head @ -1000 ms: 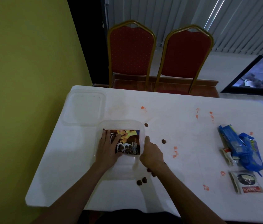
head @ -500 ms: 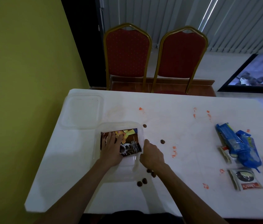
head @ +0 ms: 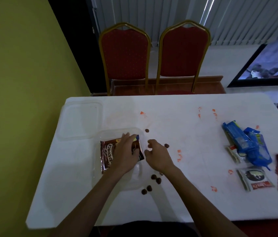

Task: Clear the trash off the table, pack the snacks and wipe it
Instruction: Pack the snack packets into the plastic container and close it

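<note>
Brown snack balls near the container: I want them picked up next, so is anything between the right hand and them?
Nothing visible blocks the right hand; the nearest brown snack ball lies bare on the table beside its fingers.

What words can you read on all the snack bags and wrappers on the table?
"KRUNCH", preceded by letters I can't make out: on the brown snack packet lying in the clear container, under the left hand.
Red band on the small grey sachet: has writing, too blurred to read.
Blue wrapper: printing too blurred to read.
Small sachet under the blue wrapper: too small to read.
</note>
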Demonstrator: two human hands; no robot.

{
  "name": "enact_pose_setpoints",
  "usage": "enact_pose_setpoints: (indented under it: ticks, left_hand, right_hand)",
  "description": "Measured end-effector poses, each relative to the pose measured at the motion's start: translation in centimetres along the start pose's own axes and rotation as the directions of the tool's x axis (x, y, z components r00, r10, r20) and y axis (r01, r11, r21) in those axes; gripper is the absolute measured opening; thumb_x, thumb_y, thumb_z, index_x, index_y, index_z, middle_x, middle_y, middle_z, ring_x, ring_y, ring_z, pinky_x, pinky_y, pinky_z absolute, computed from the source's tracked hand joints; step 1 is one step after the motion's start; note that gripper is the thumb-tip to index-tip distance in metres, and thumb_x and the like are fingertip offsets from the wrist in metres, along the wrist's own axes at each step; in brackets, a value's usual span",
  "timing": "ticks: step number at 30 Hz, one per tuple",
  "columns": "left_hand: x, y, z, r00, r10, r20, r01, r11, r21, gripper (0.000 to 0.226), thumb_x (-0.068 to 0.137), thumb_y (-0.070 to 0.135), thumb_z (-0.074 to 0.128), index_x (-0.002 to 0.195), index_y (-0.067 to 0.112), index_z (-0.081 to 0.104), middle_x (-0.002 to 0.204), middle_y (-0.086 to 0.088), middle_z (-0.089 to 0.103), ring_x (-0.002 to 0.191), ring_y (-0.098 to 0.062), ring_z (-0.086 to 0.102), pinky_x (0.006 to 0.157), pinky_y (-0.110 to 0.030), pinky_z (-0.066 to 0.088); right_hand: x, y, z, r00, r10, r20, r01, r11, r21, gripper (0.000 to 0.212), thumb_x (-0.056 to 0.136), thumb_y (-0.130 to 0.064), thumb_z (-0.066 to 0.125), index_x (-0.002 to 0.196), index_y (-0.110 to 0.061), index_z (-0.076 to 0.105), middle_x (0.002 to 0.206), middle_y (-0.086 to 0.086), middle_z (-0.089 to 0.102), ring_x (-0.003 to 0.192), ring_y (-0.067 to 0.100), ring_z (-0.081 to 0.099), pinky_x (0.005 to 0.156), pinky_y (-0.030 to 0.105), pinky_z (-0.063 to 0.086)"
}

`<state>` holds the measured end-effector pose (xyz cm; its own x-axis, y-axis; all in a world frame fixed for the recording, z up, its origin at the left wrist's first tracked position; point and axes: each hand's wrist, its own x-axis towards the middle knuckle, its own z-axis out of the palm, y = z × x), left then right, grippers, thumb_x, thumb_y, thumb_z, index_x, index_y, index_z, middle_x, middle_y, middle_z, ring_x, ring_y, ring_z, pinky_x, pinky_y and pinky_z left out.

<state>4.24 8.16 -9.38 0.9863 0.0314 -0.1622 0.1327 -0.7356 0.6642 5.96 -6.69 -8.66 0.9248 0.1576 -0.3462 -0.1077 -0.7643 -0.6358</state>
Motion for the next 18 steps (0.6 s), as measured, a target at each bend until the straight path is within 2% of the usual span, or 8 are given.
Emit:
enact_pose_setpoints:
  ticks: [3,6,11,16,18]
  left_hand:
    - [0.3,3.7,0.3,0.998,0.049,-0.051,-0.054,0.992,-0.116,0.050,0.095,0.015,0.056,0.143,0.025,0.045,0.161,0.001,0.028,0.152,-0.012,0.013,0.120,-0.033,0.020]
    - [0.8,6.2,1.4,0.997,0.076,-0.022,-0.078,0.991,-0.108,0.047,0.096,0.017,0.057,0.140,0.028,0.048,0.160,0.003,0.030,0.152,-0.010,0.015,0.119,-0.030,0.020]
    - [1.7,10.7,5.0,0.988,0.109,0.108,-0.099,0.991,-0.094,0.043,0.098,0.018,0.055,0.140,0.025,0.049,0.159,0.002,0.033,0.151,-0.013,0.018,0.118,-0.031,0.025]
    - [2.4,15.9,9.5,0.952,0.164,0.259,-0.146,0.985,-0.087,0.042,0.095,0.018,0.056,0.136,0.025,0.052,0.153,0.004,0.043,0.148,-0.014,0.027,0.120,-0.039,0.029]
    - [2.5,17.9,11.0,0.936,0.168,0.309,-0.140,0.984,-0.108,0.040,0.095,0.016,0.056,0.134,0.023,0.054,0.147,0.005,0.049,0.142,-0.013,0.037,0.114,-0.029,0.032]
  right_hand:
    - [0.0,0.9,-1.4,1.000,-0.004,-0.026,0.005,0.999,0.053,0.043,0.100,-0.019,0.051,0.142,-0.010,0.046,0.141,0.008,0.056,0.122,0.023,0.059,0.102,0.034,0.047]
    - [-0.3,2.5,-3.0,0.998,0.014,-0.054,-0.010,0.997,0.081,0.041,0.100,-0.018,0.052,0.141,-0.010,0.049,0.140,0.006,0.057,0.124,0.021,0.058,0.101,0.029,0.044]
    - [-1.3,6.2,-7.0,0.988,0.102,-0.119,-0.086,0.988,0.130,0.038,0.101,-0.016,0.051,0.139,-0.009,0.051,0.140,0.006,0.058,0.124,0.021,0.058,0.099,0.025,0.042]
    - [-2.9,11.5,-11.7,0.947,0.246,-0.205,-0.207,0.959,0.193,0.037,0.100,-0.017,0.053,0.137,-0.012,0.054,0.138,0.004,0.059,0.121,0.019,0.059,0.099,0.025,0.043]
    - [-3.5,13.8,-13.4,0.925,0.301,-0.231,-0.250,0.941,0.228,0.036,0.099,-0.019,0.054,0.134,-0.014,0.056,0.136,0.003,0.060,0.118,0.018,0.060,0.098,0.028,0.045]
